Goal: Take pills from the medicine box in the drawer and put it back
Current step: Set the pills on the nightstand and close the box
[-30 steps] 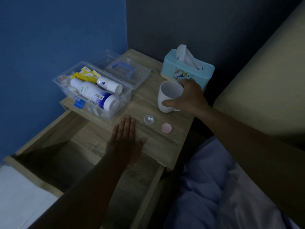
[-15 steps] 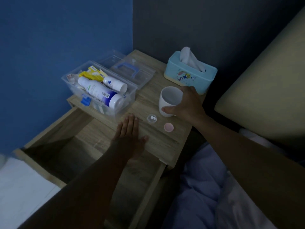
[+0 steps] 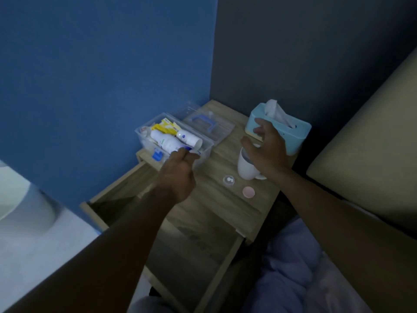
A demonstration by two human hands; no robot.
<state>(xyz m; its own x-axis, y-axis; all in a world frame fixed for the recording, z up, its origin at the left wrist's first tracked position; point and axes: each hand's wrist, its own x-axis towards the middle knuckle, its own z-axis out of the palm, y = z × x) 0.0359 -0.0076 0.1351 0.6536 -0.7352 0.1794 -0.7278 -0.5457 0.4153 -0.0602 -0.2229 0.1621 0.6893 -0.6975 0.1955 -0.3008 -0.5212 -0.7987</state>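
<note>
A clear medicine box [image 3: 206,148] stands open on the wooden nightstand [image 3: 216,206], holding white bottles [image 3: 167,141] and a yellow packet [image 3: 165,127]. Its clear lid with a blue handle [image 3: 206,125] lies behind it. My left hand [image 3: 178,175] hovers at the box's near edge, fingers curled by the big bottle's cap; whether it grips anything is unclear. My right hand [image 3: 266,150] is open, just above the white mug [image 3: 246,169]. A small clear cap with two white pills [image 3: 228,180] and a pink cap [image 3: 248,192] lie on the tabletop.
The drawer [image 3: 185,245] below the tabletop is pulled out towards me. A light blue tissue box [image 3: 282,129] stands at the back right. A blue wall is on the left, a beige headboard [image 3: 372,159] on the right, and bedding [image 3: 304,267] at lower right.
My right hand has let go of the mug and lifted off it, fingers spread. My left hand has left the tabletop and moved up to the medicine box.
</note>
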